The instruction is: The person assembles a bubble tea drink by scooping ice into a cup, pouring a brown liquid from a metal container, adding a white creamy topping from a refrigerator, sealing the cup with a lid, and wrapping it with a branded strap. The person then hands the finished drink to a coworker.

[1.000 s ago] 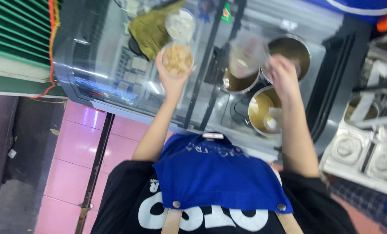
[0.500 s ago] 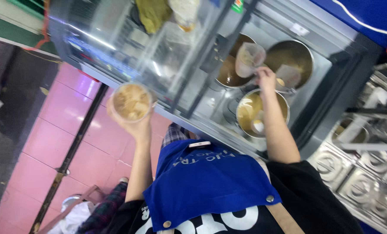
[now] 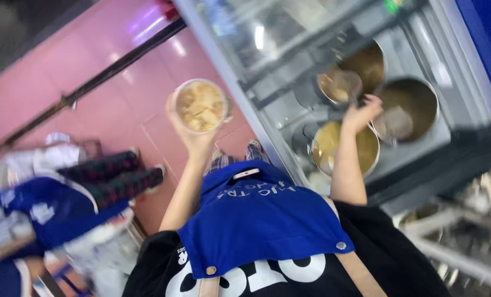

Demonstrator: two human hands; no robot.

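Observation:
My left hand [image 3: 193, 137] holds up a clear plastic cup [image 3: 200, 105] filled with a pale beige, lumpy filling, over the pink floor beside the counter. My right hand [image 3: 360, 113] reaches over the metal pots and grips the handle of a ladle [image 3: 340, 87] that carries a brownish scoop. Below that hand sits a round pot of yellow-brown liquid [image 3: 344, 148]. Two more pots, one at the top [image 3: 369, 63] and one to the right [image 3: 413, 104], hold brownish contents. My blue apron [image 3: 262, 220] over a black shirt fills the bottom of the view.
A steel counter with a glass display case [image 3: 267, 38] runs along the top. A second person in a blue apron and plaid trousers [image 3: 91, 181] crouches at the left on the pink tiled floor [image 3: 91, 82]. Metal racks [image 3: 460, 236] lie at the lower right.
The cup in my left hand has come away from the display case, out over the pink floor. My right hand stays at the pots with the ladle. The view has swung, showing the crouching person.

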